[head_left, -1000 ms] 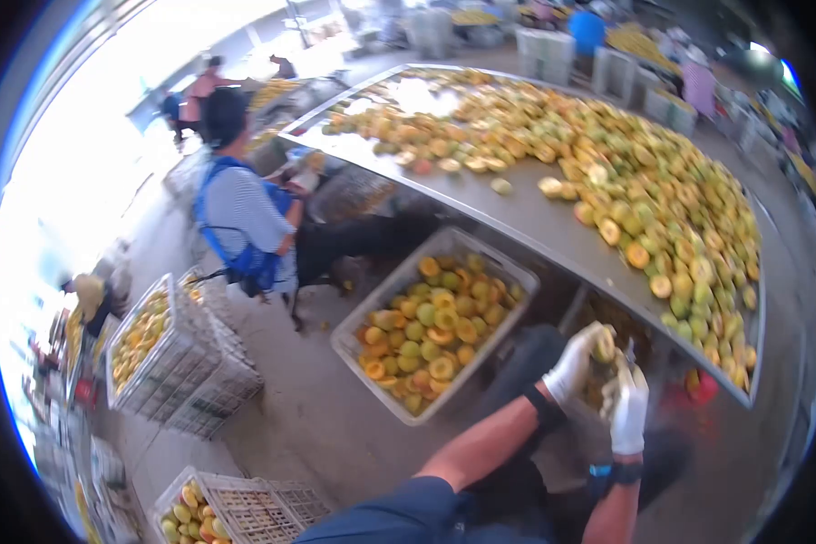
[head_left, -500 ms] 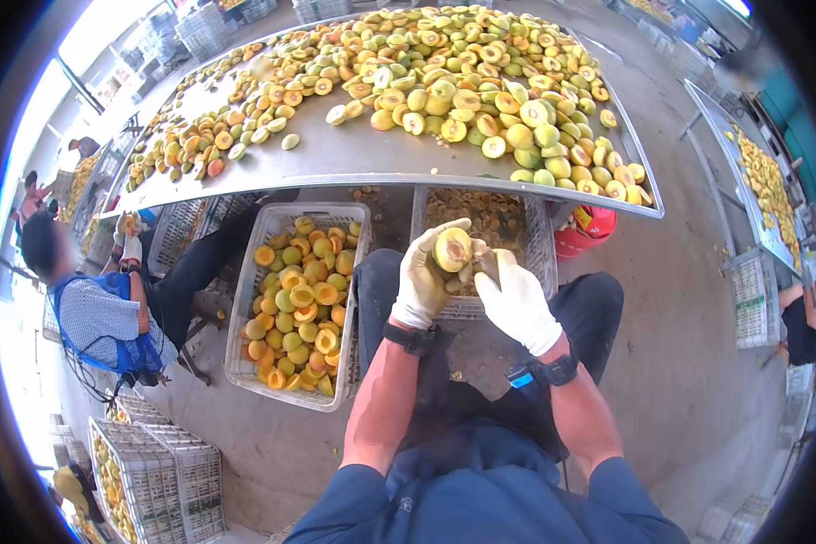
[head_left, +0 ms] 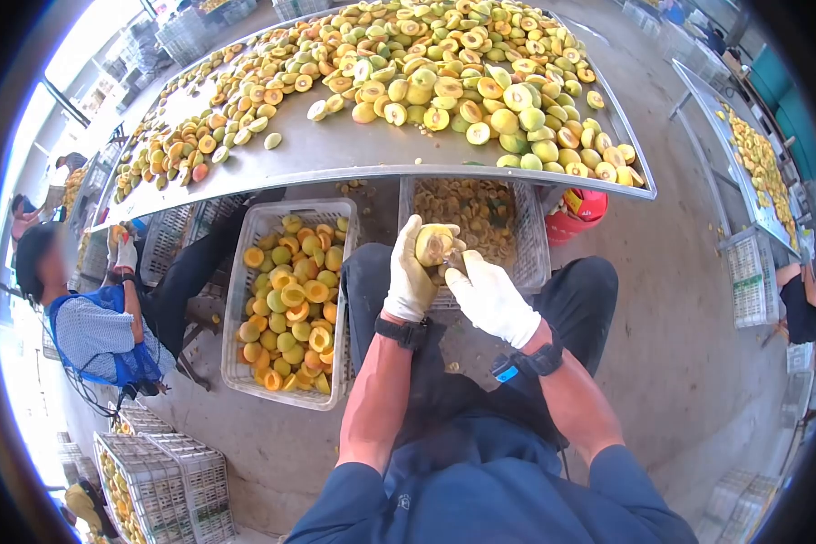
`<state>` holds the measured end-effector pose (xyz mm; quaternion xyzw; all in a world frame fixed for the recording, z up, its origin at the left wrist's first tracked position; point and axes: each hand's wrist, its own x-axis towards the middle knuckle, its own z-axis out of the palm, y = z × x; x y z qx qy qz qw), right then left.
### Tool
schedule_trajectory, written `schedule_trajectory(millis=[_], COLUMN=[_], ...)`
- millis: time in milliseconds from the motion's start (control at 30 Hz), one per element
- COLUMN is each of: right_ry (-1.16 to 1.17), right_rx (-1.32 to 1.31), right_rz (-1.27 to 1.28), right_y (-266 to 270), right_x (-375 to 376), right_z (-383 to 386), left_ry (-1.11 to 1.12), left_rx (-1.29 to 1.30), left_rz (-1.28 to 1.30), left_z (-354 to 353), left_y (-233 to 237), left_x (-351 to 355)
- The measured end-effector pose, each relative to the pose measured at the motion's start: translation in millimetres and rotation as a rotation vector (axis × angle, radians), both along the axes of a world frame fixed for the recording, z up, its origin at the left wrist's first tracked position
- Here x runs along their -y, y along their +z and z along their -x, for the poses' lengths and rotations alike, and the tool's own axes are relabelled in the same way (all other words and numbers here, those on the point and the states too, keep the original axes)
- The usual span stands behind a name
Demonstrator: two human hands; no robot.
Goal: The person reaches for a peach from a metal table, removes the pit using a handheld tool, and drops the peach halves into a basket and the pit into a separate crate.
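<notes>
Gloved in white, my left hand (head_left: 412,279) grips a peach half (head_left: 433,243) with its cut face up and the stone area brownish. My right hand (head_left: 492,299), also in a white glove, is closed right against the fruit's right side. Its stained fingertips press close to the stone, and whatever they hold is hidden. Both hands are over the near edge of a crate of peach stones and scraps (head_left: 533,238). To their left stands a white crate (head_left: 343,299) filled with hollowed peach halves.
A metal table (head_left: 335,154) piled with cut peaches (head_left: 426,54) lies ahead. A red bucket (head_left: 576,213) sits beneath its right end. To my left sits a person (head_left: 109,317) in a blue apron. Stacked crates (head_left: 186,480) stand lower left; another peach-covered table (head_left: 698,118) is at right.
The peach half has turned and tipped in my left hand, its stone area now facing my right fingers. My right hand has moved slightly left; the whole view has shifted a little.
</notes>
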<state>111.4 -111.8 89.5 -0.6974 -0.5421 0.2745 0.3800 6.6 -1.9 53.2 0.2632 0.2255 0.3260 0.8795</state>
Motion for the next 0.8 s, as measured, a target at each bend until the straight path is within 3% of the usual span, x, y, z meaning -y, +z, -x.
schedule_trajectory(millis=[167,233,433,700,800], right_ry=[0.004,-0.009,-0.006,0.018,0.023], right_rx=[-0.142,-0.368,-0.614,-0.616,-0.644], right_rz=[0.083,0.269,0.329,0.346,0.356], right_y=[-4.1,7.7,9.8,6.8,4.5], right_x=[-4.0,-4.7,-6.9,-5.5,-3.2], right_z=[-0.2,3.3,7.4,9.7,9.9], left_ry=[0.028,0.042,0.165,0.177,0.159], left_rx=[0.014,0.009,-0.073,0.004,-0.082], left_rz=[-0.077,-0.114,-0.319,-0.345,-0.452], left_z=[-2.0,-0.9,1.1,3.3,4.2], left_y=[-3.8,-0.9,2.3,1.0,1.9], left_x=[0.9,2.6,9.4,8.8,7.7])
